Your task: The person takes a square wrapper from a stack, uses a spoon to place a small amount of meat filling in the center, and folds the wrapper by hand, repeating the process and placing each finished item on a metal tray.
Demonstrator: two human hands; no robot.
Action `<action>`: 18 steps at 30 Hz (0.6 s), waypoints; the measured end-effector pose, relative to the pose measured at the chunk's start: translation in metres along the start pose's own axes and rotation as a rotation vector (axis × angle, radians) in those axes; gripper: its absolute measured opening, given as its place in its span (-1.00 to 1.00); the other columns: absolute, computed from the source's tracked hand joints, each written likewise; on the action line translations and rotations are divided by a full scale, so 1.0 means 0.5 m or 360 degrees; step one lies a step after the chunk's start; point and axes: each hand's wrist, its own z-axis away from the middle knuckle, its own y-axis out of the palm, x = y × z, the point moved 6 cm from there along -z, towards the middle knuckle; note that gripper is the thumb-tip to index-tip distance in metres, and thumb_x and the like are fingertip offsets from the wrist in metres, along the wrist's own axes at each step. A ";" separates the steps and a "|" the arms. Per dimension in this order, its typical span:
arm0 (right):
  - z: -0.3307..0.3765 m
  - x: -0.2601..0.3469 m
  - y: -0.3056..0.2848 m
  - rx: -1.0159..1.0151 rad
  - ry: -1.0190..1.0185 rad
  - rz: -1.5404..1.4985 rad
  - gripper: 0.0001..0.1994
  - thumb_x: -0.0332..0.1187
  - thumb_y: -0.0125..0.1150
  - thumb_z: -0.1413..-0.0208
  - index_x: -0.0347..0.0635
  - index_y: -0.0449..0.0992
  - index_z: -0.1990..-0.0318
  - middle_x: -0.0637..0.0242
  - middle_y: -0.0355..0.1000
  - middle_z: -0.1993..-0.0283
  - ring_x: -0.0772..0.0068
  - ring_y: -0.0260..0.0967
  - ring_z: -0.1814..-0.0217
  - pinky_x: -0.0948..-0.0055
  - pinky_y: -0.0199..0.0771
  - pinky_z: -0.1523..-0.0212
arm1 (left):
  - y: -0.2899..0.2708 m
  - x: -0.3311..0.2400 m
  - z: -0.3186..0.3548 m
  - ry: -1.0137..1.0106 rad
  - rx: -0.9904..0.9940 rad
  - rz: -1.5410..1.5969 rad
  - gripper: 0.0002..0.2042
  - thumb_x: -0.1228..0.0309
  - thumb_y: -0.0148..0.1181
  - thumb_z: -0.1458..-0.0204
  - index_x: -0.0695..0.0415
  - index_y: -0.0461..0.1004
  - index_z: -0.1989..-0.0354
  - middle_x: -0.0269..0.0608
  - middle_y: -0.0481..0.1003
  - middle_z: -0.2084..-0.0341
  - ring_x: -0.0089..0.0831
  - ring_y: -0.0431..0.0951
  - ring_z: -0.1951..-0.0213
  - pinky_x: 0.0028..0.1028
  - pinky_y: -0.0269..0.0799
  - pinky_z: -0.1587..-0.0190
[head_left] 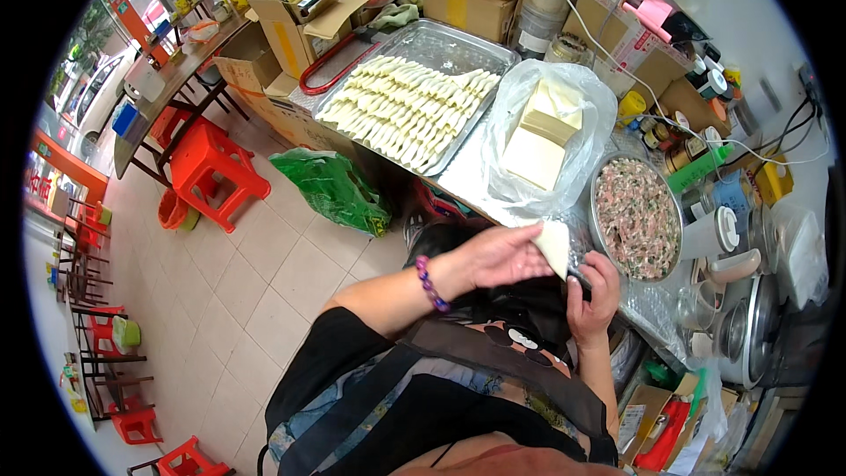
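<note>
My left hand [502, 257], with a beaded bracelet at the wrist, pinches a pale wonton wrapper [553, 247] between thumb and fingers. Close beside it, my right hand [594, 301] is closed around a thin dark tool [579, 277]; its kind is mostly hidden. The tool's end is by the wrapper's lower corner. Just beyond both hands, square wrappers [533, 159] lie stacked in an open clear plastic bag [592, 115]. To the right stands a round metal bowl [596, 234] of minced meat filling [636, 216] with green bits. A metal tray [490, 55] holds rows of folded wontons [407, 107].
Cardboard boxes [471, 4] and plastic tubs [539, 0] line the table's back. Jars, a green bottle [701, 167] and a white cable crowd the right side. Left of the table are a green bag [330, 189] on the tiled floor and a red stool [214, 163].
</note>
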 end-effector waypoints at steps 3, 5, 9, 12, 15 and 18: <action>0.012 0.001 0.007 0.0110 -0.0073 0.0036 -0.71 -0.54 0.27 0.19 -0.23 0.40 0.24 0.11 0.39 0.17 0.04 0.37 0.14 0.22 0.37 0.12 | -0.008 -0.134 0.016 0.0210 0.0050 -0.0397 -0.68 0.47 -0.07 -0.15 0.39 0.24 -0.04 0.04 0.41 0.07 -0.24 0.48 0.06 -0.30 0.40 -0.05; 0.026 -0.013 0.013 0.0161 -0.0058 0.0079 -0.73 -0.53 0.28 0.18 -0.24 0.42 0.25 0.14 0.41 0.21 0.05 0.39 0.16 0.21 0.38 0.14 | 0.027 -0.226 0.022 0.0306 -0.0091 -0.0599 -0.70 0.52 -0.09 -0.13 0.43 0.27 0.00 0.04 0.43 0.10 -0.28 0.50 0.09 -0.34 0.41 -0.04; 0.065 -0.077 0.010 0.0166 0.0107 0.0226 -0.82 -0.53 0.26 0.14 -0.23 0.47 0.31 0.17 0.44 0.25 0.08 0.40 0.18 0.24 0.39 0.15 | 0.064 -0.423 -0.001 0.0608 -0.0219 -0.1097 -0.75 0.52 -0.12 -0.13 0.32 0.33 0.04 -0.11 0.48 0.20 -0.40 0.51 0.17 -0.46 0.43 0.04; 0.100 -0.124 -0.020 0.0118 0.0212 0.0369 -0.86 -0.55 0.20 0.11 -0.22 0.46 0.33 0.17 0.44 0.27 0.09 0.39 0.23 0.22 0.35 0.21 | 0.032 -0.568 -0.018 0.0702 -0.0593 -0.1556 -0.82 0.47 -0.05 -0.13 0.22 0.39 0.14 -0.25 0.49 0.28 -0.51 0.50 0.26 -0.55 0.43 0.18; 0.130 -0.152 -0.056 0.0091 0.0272 0.0518 -0.88 -0.56 0.17 0.11 -0.22 0.46 0.36 0.14 0.43 0.30 0.05 0.36 0.28 0.20 0.33 0.24 | 0.026 -0.654 -0.027 0.0866 -0.1086 -0.2241 -0.80 0.37 0.09 -0.02 0.22 0.48 0.26 -0.25 0.53 0.41 -0.50 0.52 0.35 -0.53 0.42 0.28; 0.156 -0.195 -0.090 -0.0018 0.0439 0.0532 -0.93 -0.57 0.08 0.03 -0.28 0.44 0.36 0.10 0.40 0.35 0.04 0.34 0.32 0.29 0.32 0.26 | -0.024 -0.745 -0.050 0.1013 -0.1541 -0.3442 -0.77 0.36 0.13 0.11 0.26 0.53 0.36 0.04 0.55 0.42 -0.17 0.57 0.34 -0.32 0.44 0.22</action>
